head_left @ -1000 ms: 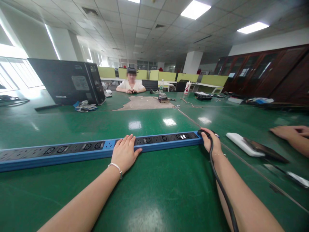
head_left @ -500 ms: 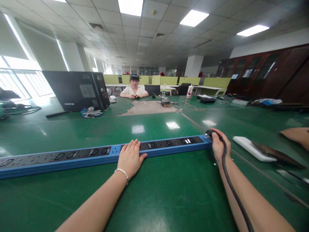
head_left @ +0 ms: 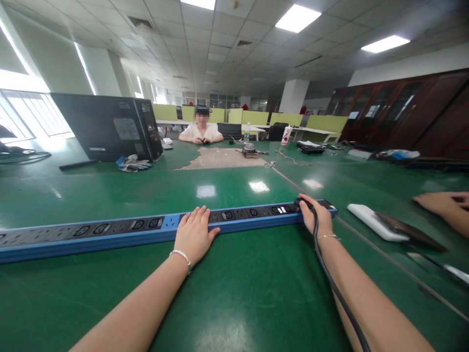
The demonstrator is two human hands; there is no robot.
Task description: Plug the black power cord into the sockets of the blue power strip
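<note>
Two bare hands on one long blue power strip, laid crosswise on the green bench. Strip's left end runs out of view; right end stops by the bench seam.

Left hand: palm down across strip, fingers slightly spread on top, thumb apart along near long edge; not clamped. Right hand: fingers and thumb together, clamped on black plug over strip near its right end. Can't tell if plug is seated in a socket. Black cord trails from plug along right forearm toward the near side.

Room to move: wide green surface on near side of strip; another green band beyond it, up to the brownish patch and, toward far left, gloves beside a computer case. Tighter on right: white box with dark flat thing against it just past the seam, then another person's hand. Seated person at far edge.
</note>
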